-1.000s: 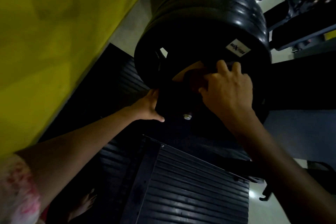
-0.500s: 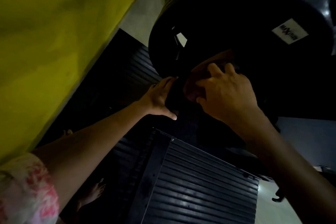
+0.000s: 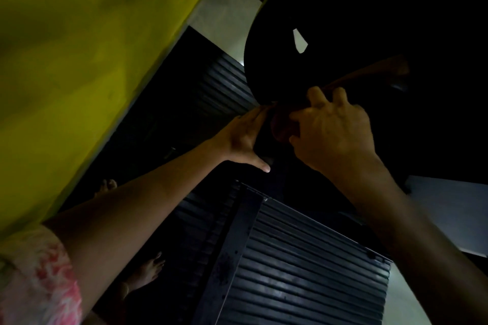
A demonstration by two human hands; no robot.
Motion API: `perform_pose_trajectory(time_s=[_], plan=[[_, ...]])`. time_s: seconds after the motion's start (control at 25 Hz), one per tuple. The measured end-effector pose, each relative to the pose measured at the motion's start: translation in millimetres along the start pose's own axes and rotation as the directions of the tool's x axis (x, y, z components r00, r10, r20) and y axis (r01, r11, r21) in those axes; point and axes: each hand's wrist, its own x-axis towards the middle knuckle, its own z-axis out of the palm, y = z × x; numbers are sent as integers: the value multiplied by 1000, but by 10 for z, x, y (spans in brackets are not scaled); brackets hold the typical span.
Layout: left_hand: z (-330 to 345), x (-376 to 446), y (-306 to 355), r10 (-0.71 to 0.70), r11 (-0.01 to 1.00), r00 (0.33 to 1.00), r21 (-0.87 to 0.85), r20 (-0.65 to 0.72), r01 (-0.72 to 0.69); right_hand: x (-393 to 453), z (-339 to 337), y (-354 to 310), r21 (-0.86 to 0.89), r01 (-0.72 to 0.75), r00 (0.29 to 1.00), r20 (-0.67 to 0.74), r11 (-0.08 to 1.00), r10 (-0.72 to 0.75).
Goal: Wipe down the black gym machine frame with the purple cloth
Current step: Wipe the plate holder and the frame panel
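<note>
A stack of black weight plates [image 3: 343,21] on the machine fills the upper right, very dark. My right hand [image 3: 332,134] is curled on a bunched dark reddish-purple cloth [image 3: 284,129], pressing it against the black frame just under the plates. More of the cloth [image 3: 380,68] trails up to the right along the plate. My left hand [image 3: 243,140] lies flat with fingers extended against the frame's left side, thumb pointing down, touching the cloth's edge. The frame itself is hard to make out in the shadow.
A yellow wall [image 3: 92,60] runs along the left. Below is a ribbed black rubber mat [image 3: 303,285] crossed by a flat metal bar [image 3: 235,250]. My bare feet [image 3: 148,274] stand on the mat at lower left. Pale floor [image 3: 229,8] shows behind the plates.
The view has moved closer and under the plates, which now hide their white label. Both hands stay at the same spot on the frame, the right still holding the cloth.
</note>
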Motion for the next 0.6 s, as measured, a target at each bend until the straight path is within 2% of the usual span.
perform_pose_trajectory(time_s=[0.32, 0.6], plan=[[31, 50, -343, 26, 999, 999, 19, 31, -26, 97, 168, -212, -24, -26, 999, -40, 999, 25], [34, 67, -429, 90, 996, 996, 14, -17, -90, 142, 261, -402, 36, -62, 995, -73, 997, 65]])
